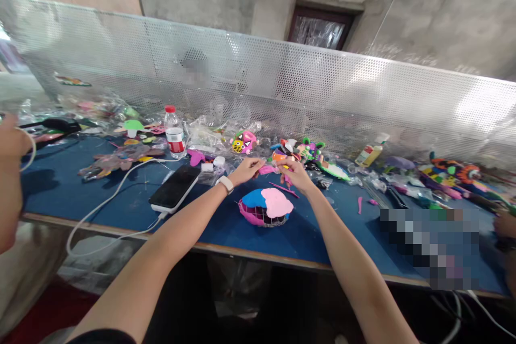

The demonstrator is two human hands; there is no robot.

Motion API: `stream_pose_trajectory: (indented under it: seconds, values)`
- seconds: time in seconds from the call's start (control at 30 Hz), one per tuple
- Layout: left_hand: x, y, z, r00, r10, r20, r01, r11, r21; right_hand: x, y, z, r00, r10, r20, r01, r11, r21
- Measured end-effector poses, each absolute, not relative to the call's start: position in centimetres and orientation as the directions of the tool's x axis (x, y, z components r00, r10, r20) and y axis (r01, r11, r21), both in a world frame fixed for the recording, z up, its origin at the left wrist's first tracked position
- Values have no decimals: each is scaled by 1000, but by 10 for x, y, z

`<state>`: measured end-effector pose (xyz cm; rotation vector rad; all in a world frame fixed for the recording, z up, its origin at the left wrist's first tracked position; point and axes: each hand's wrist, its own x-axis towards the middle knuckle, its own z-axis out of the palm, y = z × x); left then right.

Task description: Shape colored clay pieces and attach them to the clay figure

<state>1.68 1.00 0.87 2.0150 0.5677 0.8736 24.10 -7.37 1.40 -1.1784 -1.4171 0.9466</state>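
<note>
Between both hands, a bright pink piece of modelling clay (267, 170) is held a little above the table. My left hand (247, 170) pinches its left end, and my right hand (296, 176) has fingers closed on the right end. Just below them rests a rounded wire-mesh form (269, 216), partly covered with blue, light pink and magenta clay; bare mesh shows at its front. A thin pink modelling tool (284, 189) lies on the table behind the form, near my right hand.
A blue table (226, 236) ends against a perforated metal screen (258, 75). A cabled phone on a power bank (175, 188) lies left, near a water bottle (174, 134). Clay masks (244, 143) and plastic bags line the back. Other people's arms (11, 183) show at both sides.
</note>
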Motion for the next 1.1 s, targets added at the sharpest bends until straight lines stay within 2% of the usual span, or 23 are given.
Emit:
stream_pose_trajectory:
  seconds: [0.2,0.5,0.7,0.9,1.1]
  values:
    - [17,10,10,632,686,360,72,-515,854,241,-80,18,-54,973,224,255,230,-939]
    - [17,8,11,631,678,377,102,-554,826,242,-80,20,-101,940,326,330,341,-880]
    - [17,8,11,669,655,351,75,-529,845,237,-80,24,-170,870,462,451,486,-749]
    - [18,10,8,690,654,310,15,-441,897,234,-78,13,-120,902,415,460,420,-782]
    - [19,10,5,697,643,318,-3,-440,898,233,-78,16,-150,871,469,498,476,-725]
